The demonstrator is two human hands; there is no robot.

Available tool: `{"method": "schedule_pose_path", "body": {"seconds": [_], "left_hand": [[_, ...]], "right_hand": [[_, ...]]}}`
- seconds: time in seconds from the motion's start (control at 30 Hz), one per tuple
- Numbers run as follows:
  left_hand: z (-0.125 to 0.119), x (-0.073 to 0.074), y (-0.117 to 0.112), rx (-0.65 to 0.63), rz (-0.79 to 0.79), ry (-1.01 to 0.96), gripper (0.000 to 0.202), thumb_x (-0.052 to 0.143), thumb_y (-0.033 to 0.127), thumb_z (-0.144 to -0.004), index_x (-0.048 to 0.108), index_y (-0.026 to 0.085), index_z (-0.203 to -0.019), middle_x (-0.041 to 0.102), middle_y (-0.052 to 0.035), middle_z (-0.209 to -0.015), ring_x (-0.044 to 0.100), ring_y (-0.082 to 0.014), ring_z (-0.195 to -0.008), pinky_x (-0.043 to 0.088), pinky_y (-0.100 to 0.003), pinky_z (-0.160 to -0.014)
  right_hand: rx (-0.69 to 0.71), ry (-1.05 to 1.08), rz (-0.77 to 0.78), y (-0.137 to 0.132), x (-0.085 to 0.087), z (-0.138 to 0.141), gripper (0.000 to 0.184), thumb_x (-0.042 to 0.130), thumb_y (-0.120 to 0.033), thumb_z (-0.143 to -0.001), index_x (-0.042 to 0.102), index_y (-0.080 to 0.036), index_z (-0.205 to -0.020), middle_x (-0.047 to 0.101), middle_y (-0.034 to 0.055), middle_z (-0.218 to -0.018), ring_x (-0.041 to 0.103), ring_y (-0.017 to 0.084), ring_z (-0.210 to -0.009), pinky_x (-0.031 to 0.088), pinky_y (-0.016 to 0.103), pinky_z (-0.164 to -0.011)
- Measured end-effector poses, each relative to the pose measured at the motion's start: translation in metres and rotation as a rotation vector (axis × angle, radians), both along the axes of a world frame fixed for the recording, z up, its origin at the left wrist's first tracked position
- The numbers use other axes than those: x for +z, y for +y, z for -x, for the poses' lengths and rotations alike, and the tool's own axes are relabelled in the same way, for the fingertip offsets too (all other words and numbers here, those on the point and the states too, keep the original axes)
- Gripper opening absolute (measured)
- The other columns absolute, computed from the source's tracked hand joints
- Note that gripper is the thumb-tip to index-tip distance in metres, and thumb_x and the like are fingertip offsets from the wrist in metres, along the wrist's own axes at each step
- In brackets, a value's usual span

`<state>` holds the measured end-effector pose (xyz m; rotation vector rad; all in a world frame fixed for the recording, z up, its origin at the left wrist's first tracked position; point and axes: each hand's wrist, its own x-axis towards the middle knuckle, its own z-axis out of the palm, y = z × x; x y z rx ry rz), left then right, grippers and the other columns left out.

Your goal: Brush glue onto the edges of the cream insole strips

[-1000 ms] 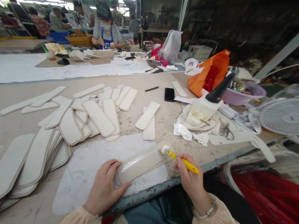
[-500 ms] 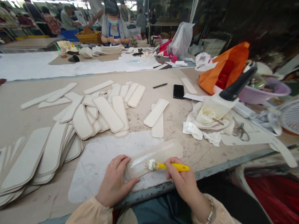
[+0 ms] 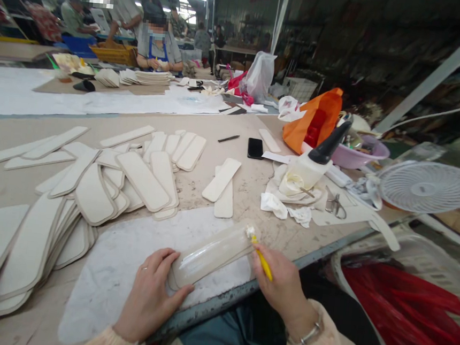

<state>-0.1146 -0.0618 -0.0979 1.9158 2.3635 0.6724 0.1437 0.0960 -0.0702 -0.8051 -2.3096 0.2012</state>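
Observation:
A long rounded cream piece (image 3: 211, 254), glossy with wet glue, lies on a white mat (image 3: 126, 254) at the table's near edge. My left hand (image 3: 151, 294) presses its near end down with fingers spread flat. My right hand (image 3: 280, 284) is closed on a yellow-handled brush (image 3: 261, 258), whose bristles (image 3: 250, 232) touch the piece's far right end. Many similar cream pieces (image 3: 92, 187) lie overlapped to the left and behind, and two crossed pieces (image 3: 223, 185) lie just beyond the mat.
A glue bottle with a black nozzle (image 3: 315, 158) stands on rags at right, with scissors (image 3: 334, 203), a phone (image 3: 255, 148), an orange bag (image 3: 319, 118), a purple basin (image 3: 360, 152) and a white fan (image 3: 426, 187). A bin with a red liner (image 3: 403, 311) stands beside me. A person (image 3: 157, 42) works at a far table.
The brush swept from the piece's far end to its middle and back to the far right end. My left hand stayed pressed on the near end.

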Motion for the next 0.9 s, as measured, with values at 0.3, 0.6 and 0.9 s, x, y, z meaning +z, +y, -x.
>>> {"method": "schedule_pose_path", "body": {"seconds": [0.3,0.6,0.9], "left_hand": [[0.002,-0.004,0.000,-0.012,-0.001,-0.009,0.059,0.066,0.052,-0.074,0.050,0.018,-0.120,0.052,-0.0132,-0.121,0.051,-0.0302,-0.113,0.046,-0.049,-0.095],[0.001,-0.003,0.000,-0.001,0.014,0.030,0.058,0.066,0.052,-0.073,0.051,0.017,-0.117,0.052,-0.0133,-0.122,0.051,-0.0305,-0.113,0.045,-0.049,-0.096],[0.003,-0.005,0.001,-0.003,0.010,0.021,0.058,0.066,0.052,-0.073,0.051,0.018,-0.118,0.053,-0.0132,-0.121,0.053,-0.0307,-0.112,0.046,-0.049,-0.095]], "right_hand": [[0.488,-0.038,0.218,-0.058,0.021,0.034,0.020,0.049,-0.017,-0.089,0.057,-0.016,-0.107,0.064,0.0045,-0.073,0.059,0.017,-0.064,0.049,0.029,-0.059],[0.022,0.018,0.019,0.009,0.002,0.006,0.020,0.051,-0.014,-0.090,0.059,-0.014,-0.108,0.070,0.0113,-0.087,0.067,0.022,-0.080,0.054,0.034,-0.072],[0.373,0.150,0.348,-0.044,0.019,0.027,0.021,0.050,-0.018,-0.089,0.060,-0.019,-0.108,0.071,0.0051,-0.087,0.067,0.017,-0.076,0.053,0.028,-0.071]]}}
